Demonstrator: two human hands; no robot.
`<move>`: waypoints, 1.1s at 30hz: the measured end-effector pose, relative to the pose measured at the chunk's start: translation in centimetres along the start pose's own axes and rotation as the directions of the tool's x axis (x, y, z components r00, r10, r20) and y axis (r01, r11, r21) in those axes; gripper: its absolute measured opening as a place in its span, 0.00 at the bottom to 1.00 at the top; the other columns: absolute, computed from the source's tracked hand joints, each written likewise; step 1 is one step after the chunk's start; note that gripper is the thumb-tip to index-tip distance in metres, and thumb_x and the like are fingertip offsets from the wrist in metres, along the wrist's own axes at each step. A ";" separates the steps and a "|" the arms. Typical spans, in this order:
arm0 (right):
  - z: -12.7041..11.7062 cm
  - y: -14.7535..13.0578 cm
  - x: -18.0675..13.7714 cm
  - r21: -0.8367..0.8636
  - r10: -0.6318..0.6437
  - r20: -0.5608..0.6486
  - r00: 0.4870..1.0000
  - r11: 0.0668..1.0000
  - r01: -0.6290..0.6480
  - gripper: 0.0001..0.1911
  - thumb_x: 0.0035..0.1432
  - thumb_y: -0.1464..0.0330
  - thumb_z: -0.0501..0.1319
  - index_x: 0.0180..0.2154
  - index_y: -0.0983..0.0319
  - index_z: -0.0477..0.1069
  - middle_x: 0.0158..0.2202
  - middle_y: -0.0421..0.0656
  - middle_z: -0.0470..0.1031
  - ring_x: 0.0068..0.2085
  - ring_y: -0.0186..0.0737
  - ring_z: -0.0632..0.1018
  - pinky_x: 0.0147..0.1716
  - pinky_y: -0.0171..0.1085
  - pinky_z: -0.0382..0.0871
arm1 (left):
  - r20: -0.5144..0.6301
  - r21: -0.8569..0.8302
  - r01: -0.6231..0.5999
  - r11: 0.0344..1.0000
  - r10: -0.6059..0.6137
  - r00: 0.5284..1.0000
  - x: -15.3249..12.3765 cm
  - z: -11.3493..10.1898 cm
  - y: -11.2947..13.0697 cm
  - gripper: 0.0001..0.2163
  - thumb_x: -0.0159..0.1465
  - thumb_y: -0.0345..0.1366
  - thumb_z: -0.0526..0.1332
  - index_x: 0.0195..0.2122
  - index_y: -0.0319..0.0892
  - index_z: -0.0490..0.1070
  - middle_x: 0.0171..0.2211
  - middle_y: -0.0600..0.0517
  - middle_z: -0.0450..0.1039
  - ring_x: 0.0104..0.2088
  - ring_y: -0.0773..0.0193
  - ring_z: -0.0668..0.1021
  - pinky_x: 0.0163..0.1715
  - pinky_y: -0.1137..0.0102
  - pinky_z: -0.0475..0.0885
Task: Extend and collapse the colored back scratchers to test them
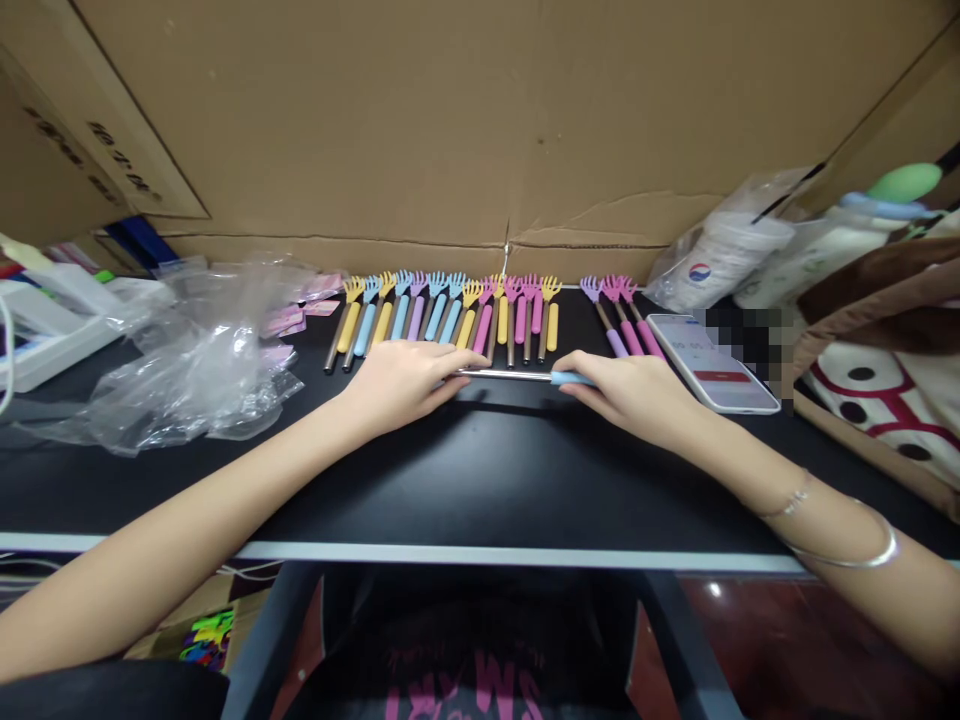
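Between my two hands a thin metal rod with a blue handle, part of a back scratcher (pixel 517 375), is held level above the black table. My left hand (pixel 409 383) pinches its metal end, and that tip is hidden by the fingers. At the other end my right hand (pixel 626 395) grips the blue handle. Just behind stands a row of back scratchers (pixel 442 310) in yellow, blue, purple and pink, claws pointing away from me. A smaller group of purple and pink back scratchers (pixel 621 315) lies beyond my right hand.
Crumpled clear plastic bags (pixel 202 360) lie on the left beside a white tray (pixel 52 330). To the right are a phone (pixel 712 365), a white cup (pixel 739 250) and a fabric bag (pixel 885 370). A cardboard wall (pixel 450 120) closes off the back. The table's front edge (pixel 510 555) is pale.
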State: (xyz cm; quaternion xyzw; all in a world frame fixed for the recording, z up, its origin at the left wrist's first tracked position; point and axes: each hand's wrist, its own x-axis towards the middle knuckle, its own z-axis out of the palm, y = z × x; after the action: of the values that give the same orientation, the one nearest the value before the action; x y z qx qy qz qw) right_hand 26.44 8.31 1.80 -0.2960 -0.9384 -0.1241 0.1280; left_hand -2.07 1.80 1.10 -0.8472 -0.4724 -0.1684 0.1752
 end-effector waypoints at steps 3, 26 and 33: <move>0.3 0.5 0.0 0.012 0.015 -0.008 1.000 1.000 -0.015 0.20 0.67 0.56 0.44 0.42 0.60 0.69 0.27 0.41 0.77 0.26 0.37 0.76 0.24 0.32 0.56 | 0.041 0.062 0.036 0.997 -0.039 0.998 0.1 -0.3 -0.6 0.12 0.68 0.43 0.52 0.44 0.47 0.73 0.37 0.53 0.79 0.35 0.62 0.80 0.26 0.73 0.63; -0.2 0.4 0.0 0.459 0.060 0.254 0.965 0.871 -0.175 0.21 0.66 0.55 0.44 0.33 0.59 0.69 0.31 0.40 0.76 0.33 0.37 0.76 0.33 0.34 0.62 | -0.236 0.204 -0.123 0.971 0.171 0.957 -0.2 -0.2 -1.3 0.13 0.68 0.44 0.54 0.38 0.49 0.78 0.21 0.55 0.73 0.25 0.67 0.73 0.22 0.70 0.59; -0.1 0.4 0.0 0.444 0.066 0.277 0.959 0.876 -0.188 0.21 0.66 0.55 0.44 0.32 0.59 0.68 0.29 0.39 0.75 0.31 0.36 0.75 0.32 0.34 0.61 | -0.269 0.248 -0.154 0.956 0.221 0.937 -0.2 0.0 -1.0 0.13 0.68 0.44 0.54 0.36 0.48 0.78 0.19 0.56 0.71 0.24 0.68 0.73 0.21 0.71 0.58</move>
State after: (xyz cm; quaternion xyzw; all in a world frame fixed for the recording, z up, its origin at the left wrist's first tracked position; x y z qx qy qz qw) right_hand 26.67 8.65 1.92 -0.3313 -0.9274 0.1526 0.0825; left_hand -3.09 2.15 1.12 -0.8291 -0.3736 -0.2208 0.3526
